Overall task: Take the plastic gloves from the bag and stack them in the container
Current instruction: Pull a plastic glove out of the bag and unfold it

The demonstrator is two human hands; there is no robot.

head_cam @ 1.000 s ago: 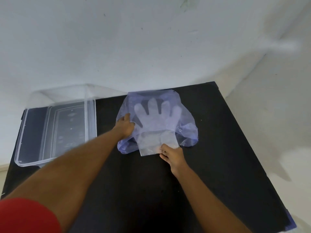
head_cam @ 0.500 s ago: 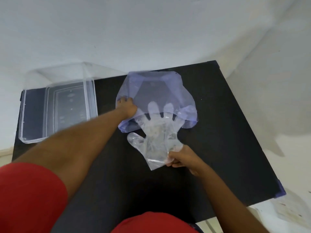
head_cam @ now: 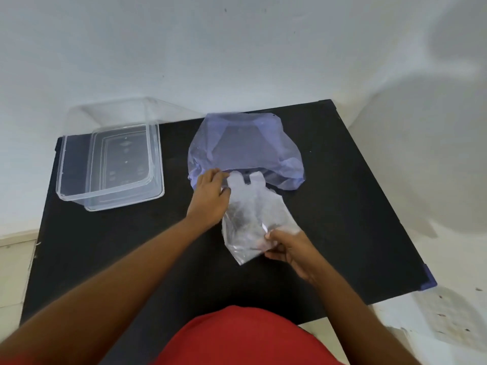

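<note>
Pinched at the cuff in the right hand (head_cam: pixel 291 250): a clear plastic glove (head_cam: pixel 254 214), lifted and crumpled, its fingertips just at the mouth of the bag (head_cam: pixel 246 150). Resting on the near left edge of that thin bluish bag, at the glove's side: the left hand (head_cam: pixel 210 197), fingers curled over the film, though whether gripping bag or glove cannot be told. Lying slack on the black surface (head_cam: pixel 355 206), toward the far edge by the white wall (head_cam: pixel 237 48). Well apart to the left, on the same surface: a clear container (head_cam: pixel 158 164), upright, open-topped, overhanging the far left corner. Between bag and container, only bare black top. Near the bottom edge, red clothing (head_cam: pixel 245 338).
</note>
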